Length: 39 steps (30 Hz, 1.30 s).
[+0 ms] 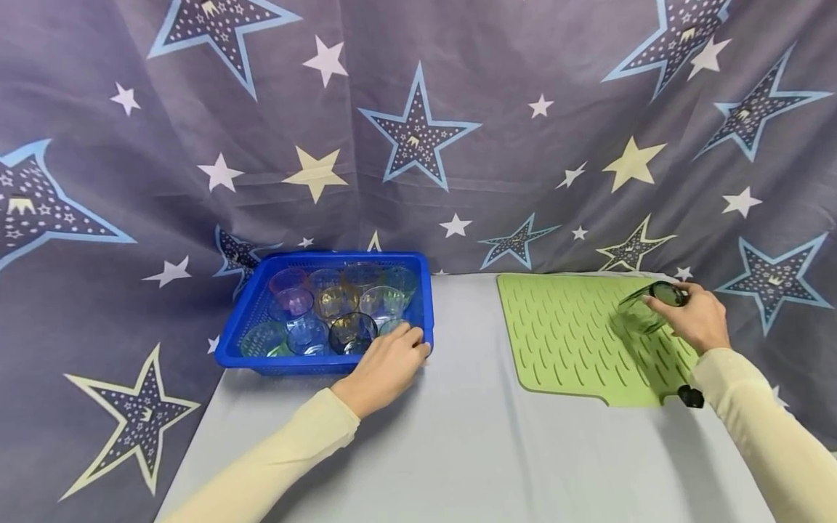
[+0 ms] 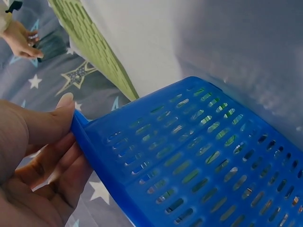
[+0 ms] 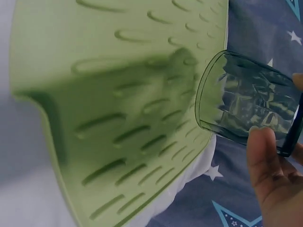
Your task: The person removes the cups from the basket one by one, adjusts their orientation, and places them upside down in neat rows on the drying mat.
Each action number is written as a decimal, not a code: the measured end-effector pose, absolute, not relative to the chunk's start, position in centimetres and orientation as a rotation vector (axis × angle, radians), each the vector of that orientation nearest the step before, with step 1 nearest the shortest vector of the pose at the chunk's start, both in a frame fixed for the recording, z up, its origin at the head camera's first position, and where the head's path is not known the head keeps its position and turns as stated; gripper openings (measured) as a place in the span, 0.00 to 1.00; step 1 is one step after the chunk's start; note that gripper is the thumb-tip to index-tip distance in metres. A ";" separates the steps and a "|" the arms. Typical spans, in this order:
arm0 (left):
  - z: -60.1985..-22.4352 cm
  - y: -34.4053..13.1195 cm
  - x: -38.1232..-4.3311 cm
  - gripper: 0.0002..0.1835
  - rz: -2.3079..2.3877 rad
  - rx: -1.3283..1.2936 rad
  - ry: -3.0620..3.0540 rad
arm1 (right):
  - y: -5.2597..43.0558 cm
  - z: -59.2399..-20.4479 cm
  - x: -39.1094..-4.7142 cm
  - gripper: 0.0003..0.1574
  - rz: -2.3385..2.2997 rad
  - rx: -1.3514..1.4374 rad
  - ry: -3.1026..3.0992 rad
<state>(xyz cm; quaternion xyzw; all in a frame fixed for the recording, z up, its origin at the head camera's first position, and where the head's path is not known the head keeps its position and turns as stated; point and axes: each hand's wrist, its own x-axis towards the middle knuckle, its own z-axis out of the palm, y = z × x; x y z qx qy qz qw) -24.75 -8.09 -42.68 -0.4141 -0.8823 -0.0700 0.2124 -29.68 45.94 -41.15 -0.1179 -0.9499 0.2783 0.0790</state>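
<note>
My left hand (image 1: 390,367) is at the near right corner of a blue plastic basket (image 1: 426,290). Thumb and fingers pinch its rim (image 2: 102,177) in the left wrist view. Inside the basket stand several clear and tinted glasses, among them a dark glass (image 1: 353,333) and a pinkish one (image 1: 291,302). Over at the right, my right hand (image 1: 701,317) holds a dark tinted drinking glass (image 3: 251,97) near its base. That glass is tilted, its open mouth facing left and down, close over the green ridged drying mat (image 1: 556,341).
A white cloth (image 1: 464,428) covers the table between basket and mat. Behind hangs a grey curtain (image 1: 497,43) printed with stars. A small black object (image 1: 690,396) shows at the mat's near right edge, by the right sleeve.
</note>
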 end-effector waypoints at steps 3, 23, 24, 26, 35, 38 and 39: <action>-42.7 -8.3 -24.7 0.03 -0.200 -1.162 -2.447 | 46.3 -41.4 -29.9 0.65 0.822 -0.363 -2.840; -42.6 -8.5 -24.7 0.04 -0.201 -1.181 -2.407 | 48.3 -40.7 -33.2 0.63 0.722 -0.550 -2.864; -42.6 -8.6 -24.7 0.04 -0.202 -1.179 -2.406 | 48.3 -40.6 -33.4 0.63 0.723 -0.554 -2.862; -42.7 -8.5 -24.8 0.03 -0.202 -1.181 -2.404 | 48.6 -40.7 -33.5 0.63 0.729 -0.570 -2.855; -43.0 -8.5 -24.8 0.02 -0.202 -1.162 -2.419 | 49.1 -41.0 -34.1 0.62 0.743 -0.704 -2.820; -42.9 -8.4 -24.7 0.02 -0.214 -1.161 -2.416 | 49.2 -41.0 -34.4 0.59 0.735 -0.778 -2.790; -42.9 -8.5 -24.7 0.02 -0.218 -1.159 -2.417 | 49.2 -41.1 -34.5 0.58 0.738 -0.794 -2.779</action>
